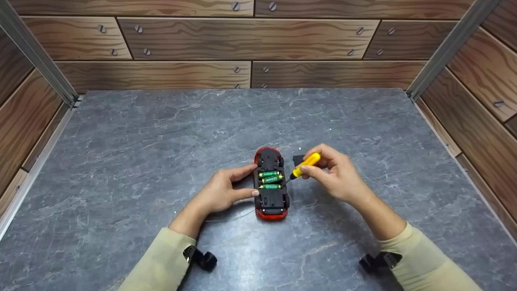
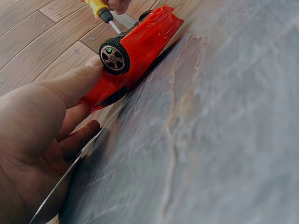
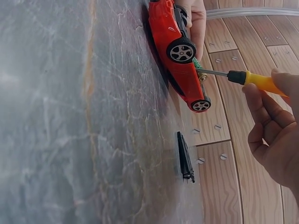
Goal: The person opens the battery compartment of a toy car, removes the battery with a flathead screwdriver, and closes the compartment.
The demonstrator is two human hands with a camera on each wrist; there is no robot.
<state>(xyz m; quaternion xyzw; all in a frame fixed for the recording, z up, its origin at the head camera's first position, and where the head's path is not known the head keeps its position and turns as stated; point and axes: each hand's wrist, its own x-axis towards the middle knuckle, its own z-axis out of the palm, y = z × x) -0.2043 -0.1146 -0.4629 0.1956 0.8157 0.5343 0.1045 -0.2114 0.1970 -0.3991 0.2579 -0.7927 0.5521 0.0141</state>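
Observation:
A red toy car point(image 1: 271, 184) lies upside down on the grey stone tabletop point(image 1: 141, 161), its black underside up and green batteries point(image 1: 271, 180) showing in the open compartment. My left hand point(image 1: 226, 190) steadies the car's left side with thumb and fingers point(image 2: 74, 81) against the red body point(image 2: 140, 51). My right hand point(image 1: 335, 171) grips a yellow-handled screwdriver point(image 1: 305, 165); its metal shaft point(image 3: 212, 73) points at the battery bay beside the car point(image 3: 180, 60). A small black cover point(image 3: 185, 157) lies flat on the table to the right of the car.
Wood-patterned walls point(image 1: 242, 44) with screw heads close the table in at the back and both sides. Metal corner posts point(image 1: 448, 48) stand at the rear corners. Black wrist camera mounts point(image 1: 202, 258) sit near the front edge.

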